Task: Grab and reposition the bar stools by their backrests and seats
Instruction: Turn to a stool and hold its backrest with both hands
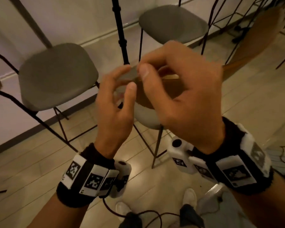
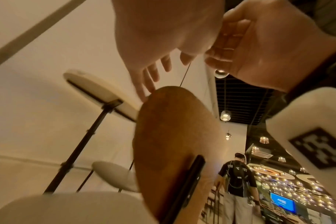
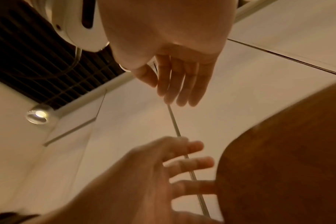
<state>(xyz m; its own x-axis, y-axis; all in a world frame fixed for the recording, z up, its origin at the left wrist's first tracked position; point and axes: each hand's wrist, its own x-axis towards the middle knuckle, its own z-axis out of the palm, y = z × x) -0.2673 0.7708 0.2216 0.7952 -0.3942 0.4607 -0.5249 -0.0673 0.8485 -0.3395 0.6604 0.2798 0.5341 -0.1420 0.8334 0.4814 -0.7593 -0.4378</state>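
A bar stool with a brown wooden backrest (image 1: 169, 89) and a grey seat (image 1: 145, 117) stands right below my hands. My left hand (image 1: 112, 102) is at the backrest's left end with its fingers spread and relaxed. In the right wrist view its fingertips (image 3: 203, 186) reach the edge of the backrest (image 3: 278, 159). My right hand (image 1: 184, 89) hovers over the top of the backrest, fingers loosely bent, holding nothing. The left wrist view shows the backrest (image 2: 173, 136) edge-on below both hands.
A second grey-seated stool (image 1: 56, 76) stands at the left and a third (image 1: 171, 23) further back. A black tripod pole (image 1: 120, 30) rises between them by the wall. Cables lie on the wooden floor near my shoes (image 1: 189, 196). Another person (image 2: 238, 181) stands in the distance.
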